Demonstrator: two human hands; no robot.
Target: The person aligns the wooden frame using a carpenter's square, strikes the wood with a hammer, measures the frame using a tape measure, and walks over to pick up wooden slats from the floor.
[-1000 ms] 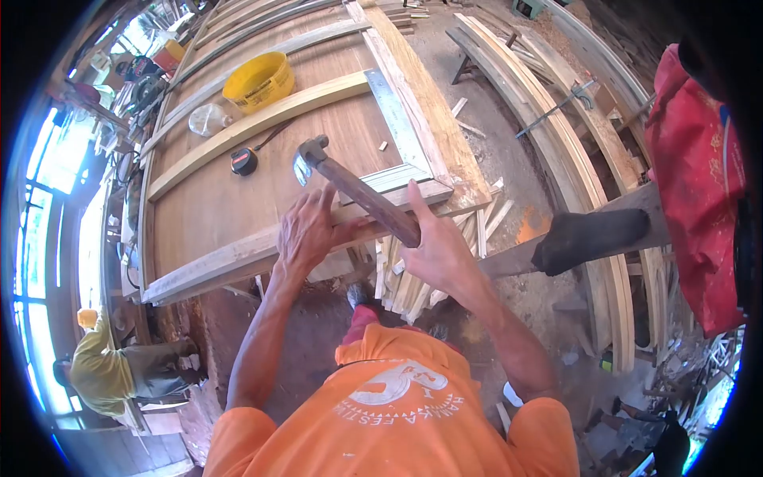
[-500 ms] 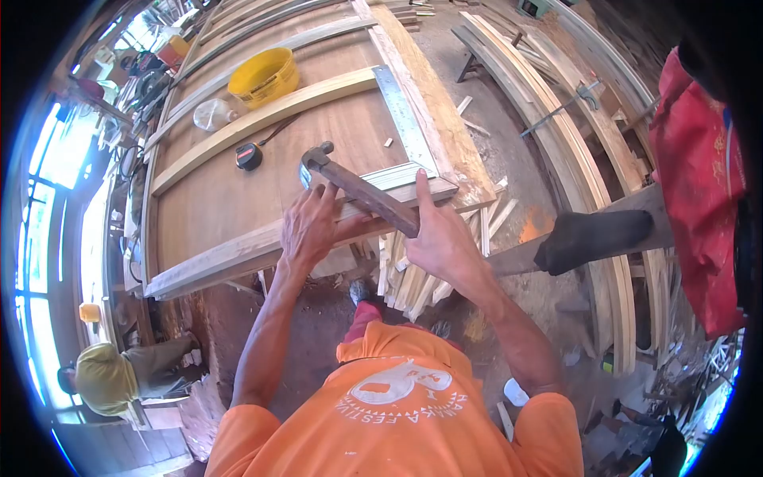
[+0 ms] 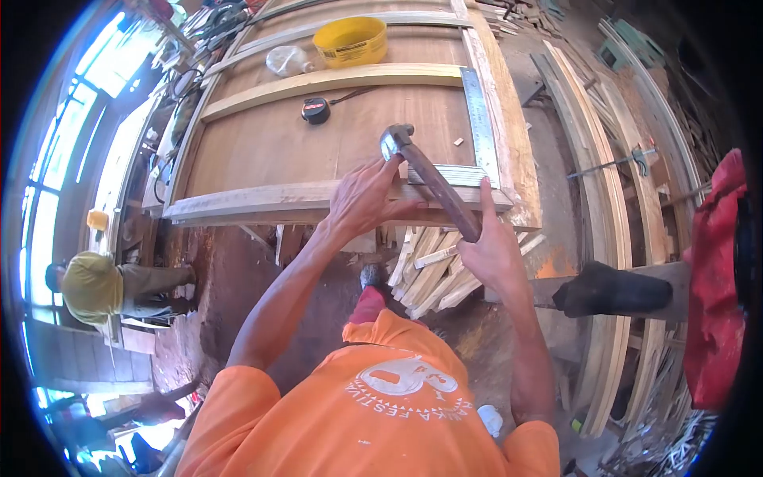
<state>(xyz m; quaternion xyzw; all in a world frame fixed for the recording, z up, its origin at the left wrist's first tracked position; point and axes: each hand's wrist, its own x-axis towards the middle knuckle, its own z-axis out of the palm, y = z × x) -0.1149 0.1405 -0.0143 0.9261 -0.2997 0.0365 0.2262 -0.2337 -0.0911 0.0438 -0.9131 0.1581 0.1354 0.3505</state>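
My right hand [image 3: 494,250] is closed around the wooden handle of a hammer [image 3: 445,193], its index finger stretched toward the corner of a wooden frame [image 3: 262,200]. A metal framing square [image 3: 480,119] lies inside that corner, its long arm along the right-hand rail. The fingertip is at the square's corner; whether it presses down is hard to tell. The hammer slants across the near rail, with its head up and to the left. My left hand [image 3: 362,195] grips the near rail, thumb on the outer side and fingertips by the hammer head.
On the frame's plywood panel sit a tape measure [image 3: 315,110], a clear plastic bottle [image 3: 288,60] and a yellow basin [image 3: 350,43]. Wood offcuts [image 3: 437,270] lie below the corner. Long boards [image 3: 596,167] with a clamp [image 3: 640,157] run along the right. Another person [image 3: 91,288] is at far left.
My view has turned, so the frame and both hands appear farther right and the panel higher. The hammer stays in my right hand, and its index finger remains near the square's corner.
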